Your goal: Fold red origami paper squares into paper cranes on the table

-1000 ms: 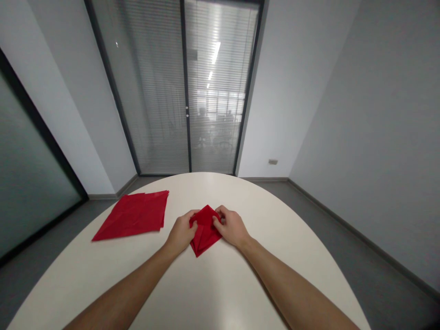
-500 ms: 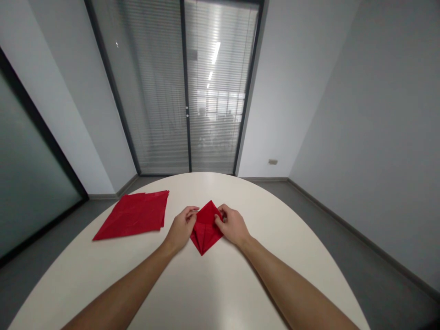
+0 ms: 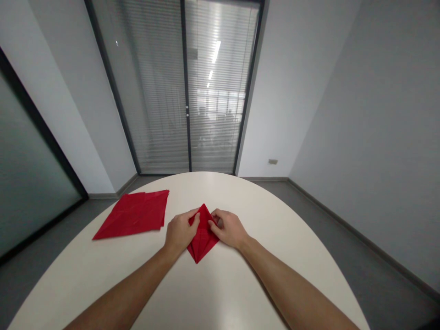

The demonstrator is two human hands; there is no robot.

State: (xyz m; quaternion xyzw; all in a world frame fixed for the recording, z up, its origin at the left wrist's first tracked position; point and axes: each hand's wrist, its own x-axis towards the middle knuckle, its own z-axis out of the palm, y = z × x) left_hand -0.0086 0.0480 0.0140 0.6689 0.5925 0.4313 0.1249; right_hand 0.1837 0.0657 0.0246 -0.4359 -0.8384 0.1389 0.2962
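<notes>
A small folded red paper (image 3: pixel 201 240), shaped like a narrow kite with its point toward me, lies on the round white table (image 3: pixel 220 293). My left hand (image 3: pixel 180 232) pinches its left side with thumb and fingers closed on the fold. My right hand (image 3: pixel 227 228) pinches the right side the same way. Both hands meet near the paper's upper tip.
A stack of flat red paper sheets (image 3: pixel 134 214) lies on the table to the left, beyond my left hand. Glass doors with blinds (image 3: pixel 185 91) stand behind the table. Grey floor surrounds the table's edge.
Both hands have pushed the paper's sides inward, so it is narrower than half a second ago, and its lower point has shifted slightly left.
</notes>
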